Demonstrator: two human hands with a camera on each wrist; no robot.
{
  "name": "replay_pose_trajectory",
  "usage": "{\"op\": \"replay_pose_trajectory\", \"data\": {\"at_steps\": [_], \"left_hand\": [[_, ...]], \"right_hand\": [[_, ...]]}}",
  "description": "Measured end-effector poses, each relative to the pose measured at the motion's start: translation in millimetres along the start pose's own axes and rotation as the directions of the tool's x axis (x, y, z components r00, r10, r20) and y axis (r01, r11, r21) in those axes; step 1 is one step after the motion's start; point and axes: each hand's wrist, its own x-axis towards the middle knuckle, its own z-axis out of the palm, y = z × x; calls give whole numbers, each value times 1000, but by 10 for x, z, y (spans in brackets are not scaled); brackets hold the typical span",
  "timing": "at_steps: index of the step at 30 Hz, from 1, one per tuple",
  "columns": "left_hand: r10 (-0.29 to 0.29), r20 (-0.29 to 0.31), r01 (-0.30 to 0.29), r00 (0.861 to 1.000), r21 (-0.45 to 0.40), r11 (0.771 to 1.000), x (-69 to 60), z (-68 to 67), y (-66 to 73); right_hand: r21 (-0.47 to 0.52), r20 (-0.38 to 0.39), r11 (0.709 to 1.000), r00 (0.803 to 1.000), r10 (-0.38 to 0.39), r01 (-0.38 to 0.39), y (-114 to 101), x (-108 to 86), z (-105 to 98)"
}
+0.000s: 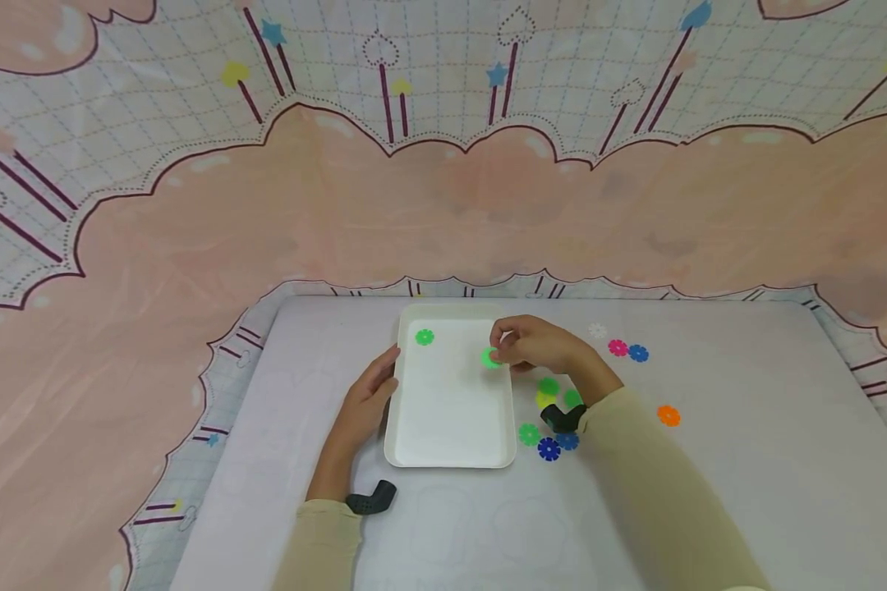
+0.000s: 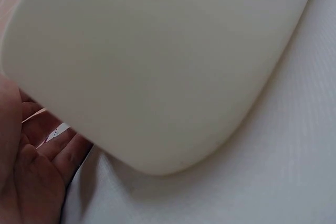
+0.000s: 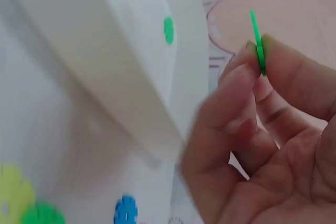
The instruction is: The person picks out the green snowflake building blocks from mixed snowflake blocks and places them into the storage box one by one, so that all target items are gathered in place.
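A white rectangular tray (image 1: 451, 410) lies in the middle of the table, with a green notched plastic disc (image 1: 425, 337) inside near its far left corner. My left hand (image 1: 368, 394) holds the tray by its left edge; in the left wrist view, that hand's fingers (image 2: 63, 156) reach below the rim. Over the tray's right edge, my right hand (image 1: 535, 345) pinches another green notched disc (image 3: 259, 51) between thumb and fingertips. This disc stands edge-on in the right wrist view, apart from the tray.
Right of the tray lie several loose notched discs: green (image 1: 529, 434), yellow (image 1: 544, 400), dark blue (image 1: 549, 449). Farther right are pink (image 1: 618, 348), blue (image 1: 639, 353), white (image 1: 597, 330) and orange (image 1: 668, 415) ones. A patterned cloth (image 1: 488, 213) hangs behind the table.
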Motion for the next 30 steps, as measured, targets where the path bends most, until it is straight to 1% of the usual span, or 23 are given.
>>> {"op": "replay_pose_trajectory", "data": {"at_steps": [7, 13, 17, 23, 30], "left_hand": [[33, 4, -33, 999, -3, 999, -1, -6, -20], [25, 3, -26, 1000, 9, 1000, 0, -2, -21], [24, 2, -24, 1000, 7, 1000, 1, -1, -25], [26, 2, -26, 1000, 6, 1000, 0, -6, -32], [24, 9, -24, 1000, 15, 1000, -5, -17, -33]], "right_hand": [[90, -83, 995, 995, 47, -39, -145, 122, 185], [141, -130, 987, 987, 93, -75, -191, 275, 344], [207, -179, 975, 976, 124, -85, -207, 377, 446], [304, -248, 947, 951, 182, -102, -219, 494, 589], [436, -306, 896, 922, 239, -88, -216, 610, 696]]}}
